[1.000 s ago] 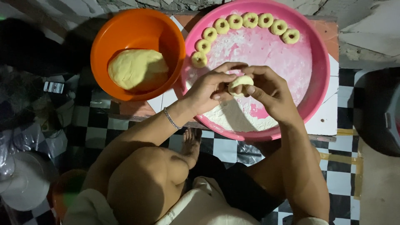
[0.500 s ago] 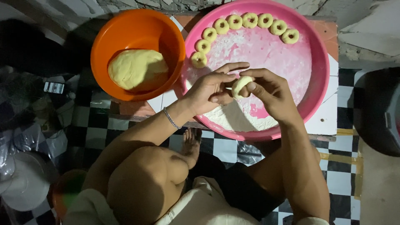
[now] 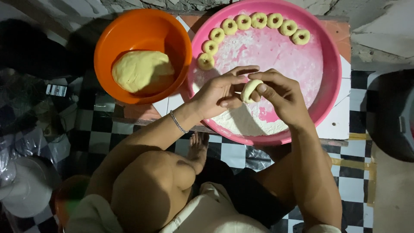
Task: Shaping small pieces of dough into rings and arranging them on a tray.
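Pale dough ring [image 3: 250, 90] between left hand [image 3: 218, 92] and right hand [image 3: 282, 95]

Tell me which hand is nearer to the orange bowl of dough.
Left. The left hand is over the pink tray's near-left part, just right of the orange bowl. The right hand is farther right, both pinching the dough piece between them.

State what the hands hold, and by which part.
Both hands, left hand and right hand, pinch a small dough piece by its sides above the pink tray.
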